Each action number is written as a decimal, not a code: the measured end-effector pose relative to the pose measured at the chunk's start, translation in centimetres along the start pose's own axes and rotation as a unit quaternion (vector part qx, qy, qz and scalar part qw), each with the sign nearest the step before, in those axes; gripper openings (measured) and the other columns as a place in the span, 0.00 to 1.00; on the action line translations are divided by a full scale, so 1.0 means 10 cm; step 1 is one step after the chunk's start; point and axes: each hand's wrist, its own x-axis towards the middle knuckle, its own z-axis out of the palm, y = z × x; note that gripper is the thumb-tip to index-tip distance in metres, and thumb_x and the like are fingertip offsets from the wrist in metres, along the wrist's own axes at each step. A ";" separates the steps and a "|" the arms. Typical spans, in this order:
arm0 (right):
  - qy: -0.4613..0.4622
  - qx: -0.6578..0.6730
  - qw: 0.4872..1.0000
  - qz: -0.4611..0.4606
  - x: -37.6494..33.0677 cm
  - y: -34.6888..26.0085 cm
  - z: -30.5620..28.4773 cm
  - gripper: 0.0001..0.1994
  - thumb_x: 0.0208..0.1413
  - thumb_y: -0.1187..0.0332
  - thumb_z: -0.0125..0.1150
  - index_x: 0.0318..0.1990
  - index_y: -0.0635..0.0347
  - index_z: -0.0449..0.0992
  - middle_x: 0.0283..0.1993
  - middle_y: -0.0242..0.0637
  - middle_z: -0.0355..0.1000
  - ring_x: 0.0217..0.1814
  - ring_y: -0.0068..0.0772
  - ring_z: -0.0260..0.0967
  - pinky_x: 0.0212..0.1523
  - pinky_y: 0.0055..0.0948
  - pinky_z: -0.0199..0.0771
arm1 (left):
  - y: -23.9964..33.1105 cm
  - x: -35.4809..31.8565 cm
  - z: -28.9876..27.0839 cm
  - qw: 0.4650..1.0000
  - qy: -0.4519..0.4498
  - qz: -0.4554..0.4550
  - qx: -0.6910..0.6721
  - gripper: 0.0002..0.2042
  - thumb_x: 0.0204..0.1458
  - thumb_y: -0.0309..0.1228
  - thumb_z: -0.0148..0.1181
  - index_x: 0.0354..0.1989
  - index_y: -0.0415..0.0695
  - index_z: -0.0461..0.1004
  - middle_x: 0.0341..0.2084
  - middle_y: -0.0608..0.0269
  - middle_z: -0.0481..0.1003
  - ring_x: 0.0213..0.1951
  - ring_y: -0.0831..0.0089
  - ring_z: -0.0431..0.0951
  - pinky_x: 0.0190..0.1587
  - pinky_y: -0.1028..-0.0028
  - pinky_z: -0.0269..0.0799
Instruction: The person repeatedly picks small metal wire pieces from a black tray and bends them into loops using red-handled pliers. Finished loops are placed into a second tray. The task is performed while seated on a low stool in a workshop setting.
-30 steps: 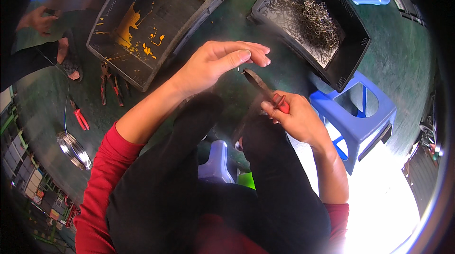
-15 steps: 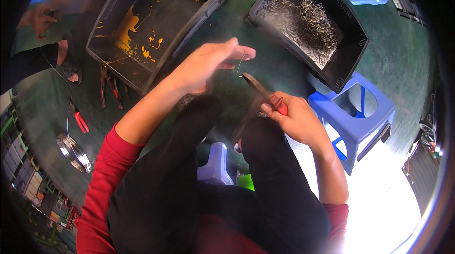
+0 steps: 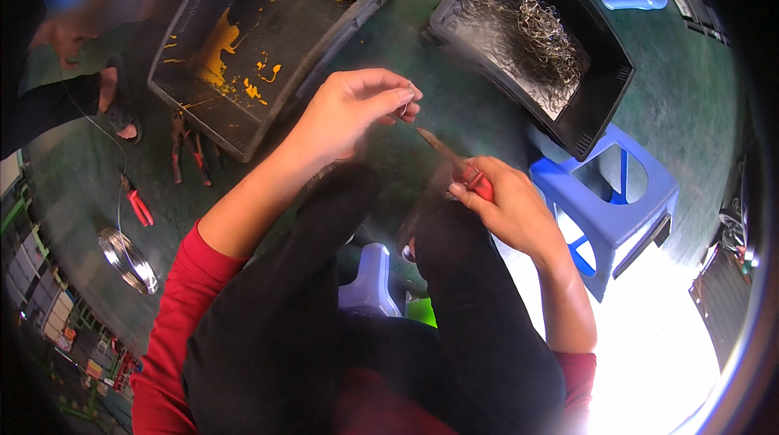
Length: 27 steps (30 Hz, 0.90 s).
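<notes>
Over the green floor [image 3: 398, 49], head view: I see two hands, apart from each other.
Left hand [image 3: 353, 110]: pinched on a small wire piece [image 3: 403, 110], up-left of the other hand; its long axis I can't tell.
Right hand [image 3: 510, 201]: wrapped round red-handled pliers [image 3: 451, 159], long axis slanting up-left, tip towards the wire, not touching.

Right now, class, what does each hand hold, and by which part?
The right hand grips pliers by the red handles; the left hand pinches a wire piece, exactly where being unclear.

The pliers' handles [image 3: 481, 184] are red, the trousers [image 3: 268, 313] black.
</notes>
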 end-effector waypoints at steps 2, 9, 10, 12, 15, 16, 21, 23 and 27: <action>-0.004 0.017 1.000 -0.002 -0.01 0.01 0.00 0.19 0.58 0.54 0.59 0.46 0.63 0.76 0.45 0.49 0.74 0.49 0.54 0.71 0.50 0.44 0.69 | 0.02 -0.02 -0.07 0.995 -0.004 -0.057 -0.076 0.11 0.59 0.34 0.61 0.44 0.39 0.77 0.36 0.61 0.80 0.36 0.77 0.79 0.38 0.79 0.74; -0.014 0.030 0.999 0.008 -0.01 0.03 -0.01 0.19 0.58 0.55 0.60 0.46 0.63 0.76 0.45 0.48 0.74 0.49 0.54 0.71 0.50 0.43 0.69 | -0.01 -0.03 -0.22 0.978 -0.094 -0.087 -0.162 0.12 0.59 0.35 0.60 0.46 0.41 0.77 0.37 0.61 0.79 0.39 0.73 0.79 0.43 0.73 0.73; -0.015 0.032 0.999 0.009 -0.02 0.03 -0.01 0.19 0.58 0.55 0.60 0.46 0.63 0.76 0.45 0.48 0.74 0.49 0.54 0.71 0.50 0.42 0.68 | -0.01 -0.04 -0.23 0.976 -0.100 -0.088 -0.172 0.13 0.59 0.36 0.60 0.46 0.41 0.77 0.38 0.61 0.79 0.39 0.73 0.79 0.43 0.73 0.73; -0.018 0.032 0.999 0.008 -0.02 0.04 -0.02 0.19 0.58 0.55 0.60 0.46 0.63 0.75 0.44 0.48 0.74 0.49 0.54 0.71 0.50 0.42 0.68 | -0.01 -0.04 -0.25 0.973 -0.107 -0.094 -0.184 0.13 0.59 0.36 0.61 0.46 0.41 0.77 0.38 0.61 0.79 0.39 0.73 0.79 0.43 0.73 0.73; 0.023 0.026 0.999 -0.021 -0.01 0.04 0.01 0.16 0.58 0.58 0.62 0.43 0.64 0.76 0.37 0.44 0.74 0.40 0.46 0.72 0.44 0.36 0.70 | 0.00 -0.04 -0.25 0.974 -0.096 -0.097 -0.182 0.13 0.58 0.36 0.61 0.45 0.41 0.77 0.38 0.61 0.79 0.39 0.73 0.79 0.43 0.73 0.73; 0.022 0.037 0.999 -0.022 -0.01 0.04 0.02 0.16 0.58 0.59 0.62 0.43 0.64 0.76 0.37 0.44 0.74 0.40 0.45 0.73 0.44 0.36 0.70 | 0.00 -0.04 -0.25 0.975 -0.085 -0.098 -0.180 0.12 0.58 0.35 0.61 0.45 0.41 0.77 0.37 0.61 0.79 0.38 0.73 0.79 0.41 0.74 0.74; 0.013 0.074 0.997 -0.016 -0.01 0.04 -0.01 0.20 0.58 0.56 0.60 0.47 0.65 0.75 0.45 0.49 0.74 0.50 0.55 0.71 0.50 0.42 0.69 | 0.02 -0.05 -0.20 0.989 -0.040 -0.091 -0.111 0.11 0.58 0.32 0.61 0.44 0.39 0.76 0.35 0.60 0.79 0.34 0.73 0.80 0.37 0.77 0.77; 0.018 0.067 0.997 -0.025 0.00 0.02 -0.02 0.20 0.58 0.56 0.60 0.48 0.65 0.75 0.45 0.49 0.74 0.50 0.55 0.71 0.50 0.42 0.69 | 0.03 -0.07 -0.17 0.991 -0.039 -0.086 -0.099 0.11 0.58 0.32 0.61 0.44 0.38 0.76 0.35 0.60 0.79 0.34 0.72 0.81 0.37 0.76 0.77; 0.017 0.082 0.996 -0.025 0.00 -0.02 -0.02 0.20 0.58 0.55 0.60 0.48 0.65 0.75 0.45 0.49 0.74 0.50 0.54 0.71 0.50 0.42 0.69 | 0.06 -0.09 -0.12 0.996 -0.038 -0.049 -0.059 0.11 0.58 0.32 0.61 0.43 0.37 0.77 0.35 0.58 0.79 0.33 0.72 0.81 0.38 0.76 0.77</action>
